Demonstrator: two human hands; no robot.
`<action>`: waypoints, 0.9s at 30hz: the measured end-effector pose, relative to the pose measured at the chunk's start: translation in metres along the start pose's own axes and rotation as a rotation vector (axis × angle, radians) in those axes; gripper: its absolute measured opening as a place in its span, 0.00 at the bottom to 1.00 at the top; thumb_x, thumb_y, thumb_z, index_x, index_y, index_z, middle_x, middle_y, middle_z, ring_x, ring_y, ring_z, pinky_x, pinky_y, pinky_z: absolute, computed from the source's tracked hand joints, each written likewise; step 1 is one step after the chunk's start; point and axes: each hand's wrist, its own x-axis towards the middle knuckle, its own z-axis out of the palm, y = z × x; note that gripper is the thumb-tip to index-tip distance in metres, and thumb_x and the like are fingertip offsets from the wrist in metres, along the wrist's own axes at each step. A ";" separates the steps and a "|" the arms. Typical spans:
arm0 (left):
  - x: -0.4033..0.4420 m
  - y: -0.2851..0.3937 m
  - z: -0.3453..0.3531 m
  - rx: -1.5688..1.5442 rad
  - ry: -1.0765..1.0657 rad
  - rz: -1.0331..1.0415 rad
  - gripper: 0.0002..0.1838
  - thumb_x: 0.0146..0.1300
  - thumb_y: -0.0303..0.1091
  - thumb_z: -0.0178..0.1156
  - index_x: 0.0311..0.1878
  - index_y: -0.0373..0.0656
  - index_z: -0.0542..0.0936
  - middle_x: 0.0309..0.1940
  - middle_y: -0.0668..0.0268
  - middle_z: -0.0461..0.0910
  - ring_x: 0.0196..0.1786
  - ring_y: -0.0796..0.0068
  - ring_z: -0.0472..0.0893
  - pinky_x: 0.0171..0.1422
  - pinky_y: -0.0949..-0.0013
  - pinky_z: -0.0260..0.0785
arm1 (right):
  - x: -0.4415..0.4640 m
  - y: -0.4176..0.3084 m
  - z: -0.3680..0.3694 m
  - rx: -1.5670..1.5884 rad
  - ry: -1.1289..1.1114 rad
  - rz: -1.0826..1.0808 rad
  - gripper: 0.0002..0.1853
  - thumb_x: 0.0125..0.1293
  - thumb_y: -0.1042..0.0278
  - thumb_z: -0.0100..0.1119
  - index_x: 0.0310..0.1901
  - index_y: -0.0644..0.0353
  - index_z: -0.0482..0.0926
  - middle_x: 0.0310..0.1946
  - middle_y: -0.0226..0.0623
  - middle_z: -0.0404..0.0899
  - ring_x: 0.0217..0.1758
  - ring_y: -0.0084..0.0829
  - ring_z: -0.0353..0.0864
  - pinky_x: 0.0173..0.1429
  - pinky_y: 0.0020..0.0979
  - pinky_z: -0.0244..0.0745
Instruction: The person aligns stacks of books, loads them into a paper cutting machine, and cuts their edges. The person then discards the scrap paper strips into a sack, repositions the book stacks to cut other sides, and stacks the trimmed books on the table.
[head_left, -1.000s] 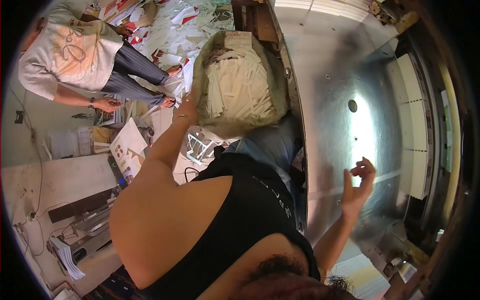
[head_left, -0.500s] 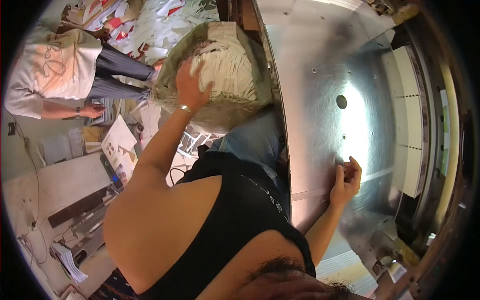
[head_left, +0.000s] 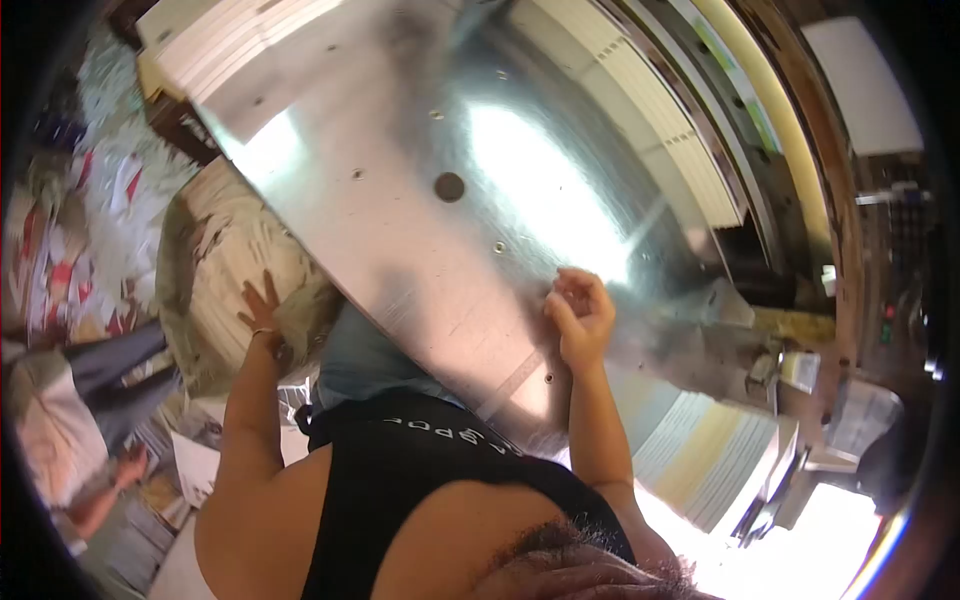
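Pale paper strips (head_left: 232, 235) are heaped in the sack (head_left: 178, 275), right beside the metal tabletop (head_left: 400, 250), and over them the left hand (head_left: 262, 308) is spread open! By the tabletop, the right hand (head_left: 582, 312) is curled; whether fully closed cannot be told.

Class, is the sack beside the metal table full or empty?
Full, or nearly so: pale paper strips are heaped inside the sack, up near its rim.

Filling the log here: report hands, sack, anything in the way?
Left hand spread over sack of paper strips, contact unclear. Right hand loosely curled over steel table, nothing visibly held. Table hides part of sack.
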 end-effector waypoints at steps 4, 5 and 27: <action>0.040 -0.042 -0.011 -0.205 -0.017 0.048 0.39 0.73 0.43 0.62 0.84 0.60 0.59 0.86 0.43 0.38 0.87 0.46 0.48 0.82 0.28 0.43 | 0.067 0.011 -0.045 -0.089 0.228 -0.091 0.23 0.65 0.83 0.66 0.62 0.65 0.76 0.49 0.34 0.76 0.47 0.24 0.78 0.48 0.25 0.78; 0.038 -0.038 -0.016 -0.410 0.189 0.146 0.38 0.71 0.38 0.63 0.82 0.58 0.62 0.86 0.43 0.41 0.87 0.45 0.49 0.83 0.32 0.44 | 0.090 0.024 -0.073 -0.162 0.346 -0.217 0.22 0.65 0.81 0.66 0.61 0.65 0.77 0.49 0.34 0.76 0.46 0.24 0.78 0.47 0.26 0.78; -0.120 0.142 -0.253 -0.830 0.742 0.770 0.23 0.60 0.37 0.69 0.60 0.51 0.84 0.69 0.59 0.77 0.70 0.57 0.76 0.80 0.46 0.59 | 0.260 0.054 -0.335 0.302 0.714 0.421 0.54 0.51 0.28 0.74 0.72 0.56 0.69 0.65 0.35 0.72 0.63 0.38 0.70 0.63 0.40 0.67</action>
